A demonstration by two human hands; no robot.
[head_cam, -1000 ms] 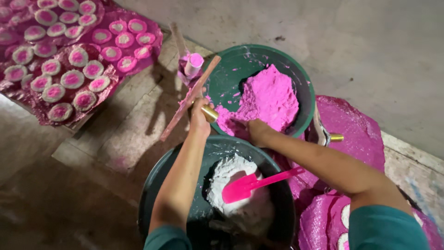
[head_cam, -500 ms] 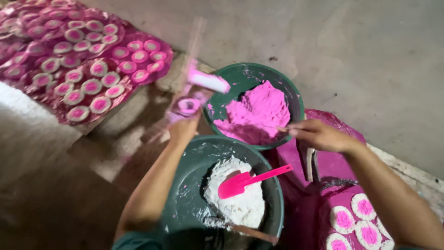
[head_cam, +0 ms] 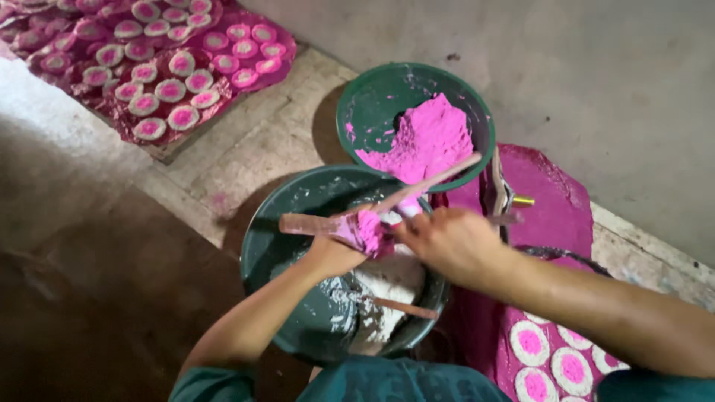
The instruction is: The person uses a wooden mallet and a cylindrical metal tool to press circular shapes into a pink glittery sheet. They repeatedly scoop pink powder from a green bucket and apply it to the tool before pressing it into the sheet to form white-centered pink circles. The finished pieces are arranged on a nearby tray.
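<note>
**Two hands, one pink-caked mould, two basins**

Two hands meet over the near basin. Your left hand (head_cam: 335, 249) has its fingers curled tight around a small mould (head_cam: 363, 229) smeared with pink powder; a flat pink handle or stick (head_cam: 309, 223) juts out past your knuckles to the left. Your right hand (head_cam: 447, 242) has its fingers bent narrow, gripping a thin pink stick (head_cam: 436, 182) that slants up and away from your fingertips toward the far basin; its lower end is touching the pink lump in your left hand. What else, if anything, your right fingers pinch is blurred and cannot be told.

Item, beneath both hands: dark green basin (head_cam: 264, 253) holding white powder (head_cam: 387, 294), with another pink stick (head_cam: 406, 307) lying in it just under your right wrist.

Item, beyond your fingertips: lighter green basin (head_cam: 372, 93) with a heap of pink powder (head_cam: 428, 138), its rim just beside the near basin.

Item, to the right of your right hand: pink-stained sheet (head_cam: 551, 201), with a metal tool (head_cam: 500, 190) at its edge; under your right forearm, round white discs with pink centres (head_cam: 547, 357).

Item, well apart, far left of your left hand: tray of many more such discs (head_cam: 160, 63) on the concrete floor (head_cam: 596, 67).
</note>
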